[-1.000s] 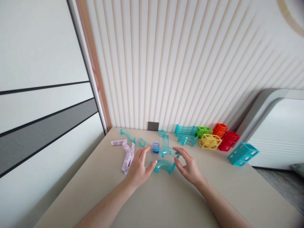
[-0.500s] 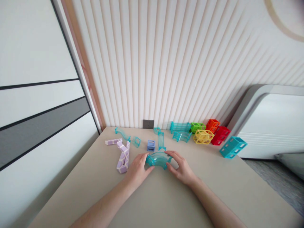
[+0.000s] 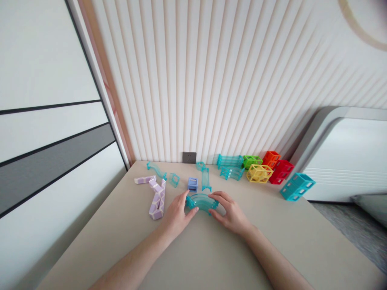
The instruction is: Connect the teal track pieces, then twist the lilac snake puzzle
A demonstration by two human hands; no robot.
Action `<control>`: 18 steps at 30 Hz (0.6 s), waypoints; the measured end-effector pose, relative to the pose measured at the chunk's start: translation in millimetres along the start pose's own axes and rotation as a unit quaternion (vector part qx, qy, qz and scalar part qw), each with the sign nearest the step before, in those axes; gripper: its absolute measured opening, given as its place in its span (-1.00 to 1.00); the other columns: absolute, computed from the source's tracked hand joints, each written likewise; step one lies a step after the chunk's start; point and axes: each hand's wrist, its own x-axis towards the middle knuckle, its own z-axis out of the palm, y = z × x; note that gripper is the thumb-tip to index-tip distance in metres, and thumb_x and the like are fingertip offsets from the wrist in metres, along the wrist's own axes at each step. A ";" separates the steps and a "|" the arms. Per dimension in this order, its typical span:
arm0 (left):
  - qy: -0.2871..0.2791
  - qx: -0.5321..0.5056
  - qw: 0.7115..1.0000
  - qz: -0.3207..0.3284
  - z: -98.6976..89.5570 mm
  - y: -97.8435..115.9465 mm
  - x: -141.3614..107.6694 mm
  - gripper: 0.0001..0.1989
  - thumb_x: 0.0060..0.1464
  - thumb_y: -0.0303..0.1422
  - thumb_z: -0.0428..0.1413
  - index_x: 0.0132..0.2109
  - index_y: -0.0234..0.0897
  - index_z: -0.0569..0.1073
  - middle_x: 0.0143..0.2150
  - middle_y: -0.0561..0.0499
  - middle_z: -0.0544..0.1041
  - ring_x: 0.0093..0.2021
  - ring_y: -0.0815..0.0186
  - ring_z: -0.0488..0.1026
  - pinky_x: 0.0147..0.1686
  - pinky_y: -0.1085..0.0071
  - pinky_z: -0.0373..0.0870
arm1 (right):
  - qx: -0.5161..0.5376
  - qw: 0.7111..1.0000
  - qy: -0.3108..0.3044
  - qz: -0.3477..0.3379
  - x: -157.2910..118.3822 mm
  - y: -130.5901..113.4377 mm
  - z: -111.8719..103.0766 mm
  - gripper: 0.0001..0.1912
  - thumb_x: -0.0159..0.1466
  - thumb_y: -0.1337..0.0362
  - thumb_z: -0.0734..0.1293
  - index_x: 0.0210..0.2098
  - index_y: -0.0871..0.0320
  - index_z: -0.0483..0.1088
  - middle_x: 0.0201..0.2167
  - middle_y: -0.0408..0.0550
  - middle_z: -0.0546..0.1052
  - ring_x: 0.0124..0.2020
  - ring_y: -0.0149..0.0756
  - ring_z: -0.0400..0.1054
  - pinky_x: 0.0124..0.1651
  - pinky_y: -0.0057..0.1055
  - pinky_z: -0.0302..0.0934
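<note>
A curved, see-through teal track piece [image 3: 202, 202] lies on the table between my hands. My left hand [image 3: 177, 212] grips its left end, with the thumb along the near edge and the fingers behind. At its right end is my right hand [image 3: 229, 212], thumb in front and fingertips over the far side. Just behind the curved piece sit a small blue cube frame [image 3: 192, 184] and a straight teal piece [image 3: 205, 179].
On the beige table [image 3: 193, 257], a purple and white folding toy [image 3: 157, 203] lies left. Further teal pieces [image 3: 229, 161] stand along the wall. Block frames in green [image 3: 252, 162], yellow [image 3: 259, 173], orange [image 3: 271, 159], red [image 3: 281, 172] and teal [image 3: 297, 187] stand at the right.
Both hands have closed in slightly on the curved teal piece; my left thumb and right fingers reach further over it.
</note>
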 end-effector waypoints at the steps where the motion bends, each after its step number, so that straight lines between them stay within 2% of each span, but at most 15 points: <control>1: 0.000 -0.002 1.000 0.000 -0.5 0.5 0.4 -0.47 0.17 -0.20 0.14 0.24 -0.25 0.26 0.09 -0.20 0.51 0.05 0.06 0.50 0.04 0.08 0.47 | -0.009 1.000 0.002 0.002 0.0 -0.1 -0.6 -0.60 0.30 0.16 0.34 0.12 0.05 0.36 0.02 0.06 0.47 0.05 -0.16 0.39 0.12 -0.21 0.31; 7: -0.008 -0.012 1.000 -0.004 -0.3 1.3 1.9 -0.47 0.17 -0.25 0.13 0.23 -0.29 0.25 0.10 -0.23 0.50 0.07 0.06 0.49 0.06 0.09 0.47 | -0.033 0.999 -0.005 0.004 0.8 -3.1 -5.1 -0.60 0.27 0.16 0.36 0.09 0.06 0.38 -0.06 0.05 0.48 -0.03 -0.16 0.40 0.06 -0.20 0.32; 18: -0.011 -0.012 1.000 0.002 -0.4 1.3 2.2 -0.50 0.14 -0.28 0.14 0.20 -0.26 0.27 0.08 -0.21 0.50 0.08 0.05 0.48 0.08 0.06 0.46 | -0.016 0.999 -0.019 0.022 1.4 -5.9 -5.2 -0.62 0.26 0.20 0.34 0.07 0.08 0.34 -0.06 0.02 0.47 -0.05 -0.19 0.42 0.03 -0.28 0.31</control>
